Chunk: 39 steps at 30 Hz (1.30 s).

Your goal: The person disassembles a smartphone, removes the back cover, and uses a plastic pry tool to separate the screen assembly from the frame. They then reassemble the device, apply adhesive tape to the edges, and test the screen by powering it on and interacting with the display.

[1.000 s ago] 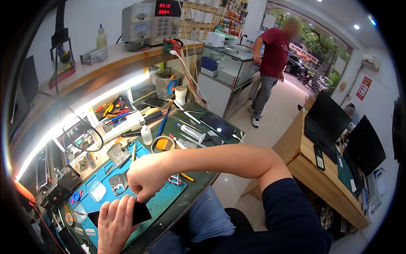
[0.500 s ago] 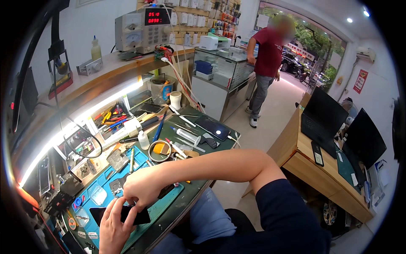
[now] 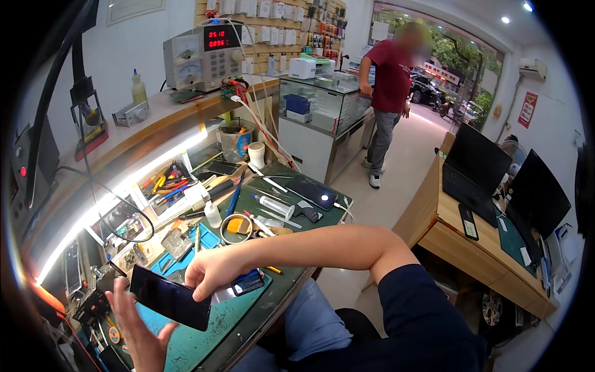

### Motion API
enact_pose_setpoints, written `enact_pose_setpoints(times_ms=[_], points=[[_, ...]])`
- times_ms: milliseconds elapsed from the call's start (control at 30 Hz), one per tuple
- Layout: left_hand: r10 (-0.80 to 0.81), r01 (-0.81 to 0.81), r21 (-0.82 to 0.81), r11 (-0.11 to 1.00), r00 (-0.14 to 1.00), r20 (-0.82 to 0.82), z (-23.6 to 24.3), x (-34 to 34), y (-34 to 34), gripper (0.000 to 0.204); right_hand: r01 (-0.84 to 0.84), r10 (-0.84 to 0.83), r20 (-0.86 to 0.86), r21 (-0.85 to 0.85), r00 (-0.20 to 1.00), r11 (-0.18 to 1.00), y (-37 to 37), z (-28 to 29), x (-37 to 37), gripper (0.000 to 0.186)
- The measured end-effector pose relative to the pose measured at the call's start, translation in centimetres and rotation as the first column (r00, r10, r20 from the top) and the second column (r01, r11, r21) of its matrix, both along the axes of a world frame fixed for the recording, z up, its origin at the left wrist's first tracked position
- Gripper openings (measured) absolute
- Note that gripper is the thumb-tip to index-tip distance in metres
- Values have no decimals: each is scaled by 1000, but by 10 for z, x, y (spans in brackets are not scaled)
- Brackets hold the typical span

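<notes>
A black, glossy phone-sized screen (image 3: pixel 168 299) is held tilted above the teal work mat (image 3: pixel 197 342). My right hand (image 3: pixel 214 271) pinches it by its right end, thumb on the dark face. My left hand (image 3: pixel 139 332) is open beside its left end, fingers stretched and thumb apart near the lower edge; whether it touches the screen I cannot tell. Under my right wrist lies a dark blue, phone-like piece (image 3: pixel 248 282) with a clear strip beside it. A small metal tray (image 3: pixel 178 244) and a roll of tape (image 3: pixel 236 229) lie beyond my right hand.
A phone (image 3: pixel 312 192) on a cable, a syringe (image 3: pixel 276 206), a dropper bottle (image 3: pixel 212 214) and several hand tools crowd the bench. A power supply (image 3: pixel 204 57) stands on the shelf above. Across the room a person (image 3: pixel 392 74) stands by a glass counter (image 3: pixel 319 102).
The screen has been raised and turned, showing more of its face. My left hand has loosened and spread its fingers, while my right hand now pinches the right end. The dark blue piece has come into sight.
</notes>
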<state>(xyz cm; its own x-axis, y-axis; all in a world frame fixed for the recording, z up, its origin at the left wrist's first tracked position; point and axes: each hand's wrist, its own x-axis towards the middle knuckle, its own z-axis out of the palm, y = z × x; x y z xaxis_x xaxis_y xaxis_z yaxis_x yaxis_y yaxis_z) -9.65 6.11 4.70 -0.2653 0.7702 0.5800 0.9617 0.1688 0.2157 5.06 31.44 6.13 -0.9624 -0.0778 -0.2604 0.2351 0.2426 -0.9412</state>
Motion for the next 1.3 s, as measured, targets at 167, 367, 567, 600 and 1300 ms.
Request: enact_pose_setpoints(times_ms=[167,367,567,600,1300], points=[[-410,-128,519,845,467,783,-31,-30,6,76,124,-141,-39,-288,989,950,-14,-14,-11,15],[-539,-40,582,813,-432,723,-33,-26,18,70,133,-161,-3,-546,987,827,-56,-22,-18,12],[-549,-348,434,831,-390,739,-11,-1,30,62,49,-58,-3,-490,998,871,-76,-42,-21,17],[-572,-315,479,819,-392,720,-17,-9,28,54,23,-34,-10,-522,999,853,-74,-40,-20,23],[-632,-221,632,743,-543,553,-37,-17,21,60,109,-37,161,-465,986,879,-72,-33,10,25]])
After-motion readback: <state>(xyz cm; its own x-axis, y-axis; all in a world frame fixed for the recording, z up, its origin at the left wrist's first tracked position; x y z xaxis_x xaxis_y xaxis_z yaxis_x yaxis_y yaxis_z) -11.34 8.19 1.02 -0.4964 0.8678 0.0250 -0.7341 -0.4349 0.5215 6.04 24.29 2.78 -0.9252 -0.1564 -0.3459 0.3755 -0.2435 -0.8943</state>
